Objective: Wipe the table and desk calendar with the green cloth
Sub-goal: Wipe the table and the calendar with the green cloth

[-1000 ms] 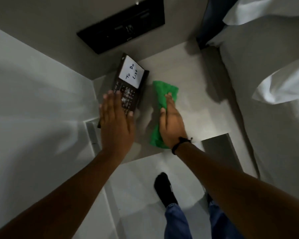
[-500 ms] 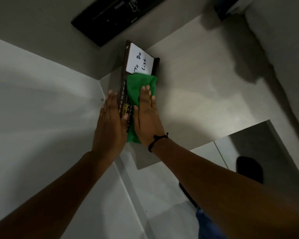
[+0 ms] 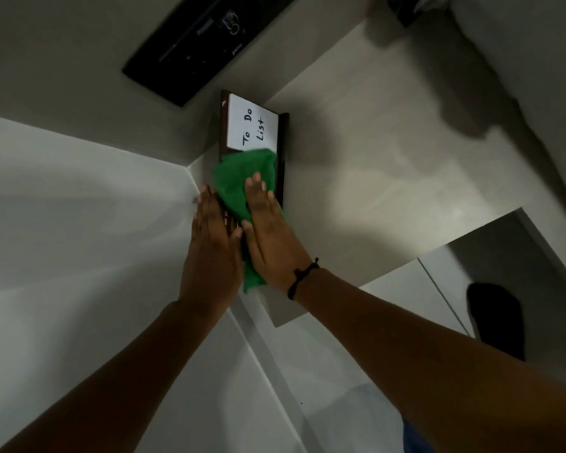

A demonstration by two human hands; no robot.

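A dark desk calendar with a white "To Do List" card lies at the table's left corner by the wall. The green cloth is spread over the calendar's lower half, just under the card. My right hand lies flat on the cloth, fingers together, pressing it onto the calendar. My left hand rests flat against the calendar's left edge, fingers straight, holding nothing. The pale table stretches to the right of both hands.
A black wall-mounted panel hangs above the calendar. A white wall closes off the left side. The table's front edge runs below my wrists, with pale floor and a dark-socked foot beneath at the right.
My right hand slid the green cloth from the table onto the calendar and then a little further up towards the card. My left hand stayed at the calendar's left edge.
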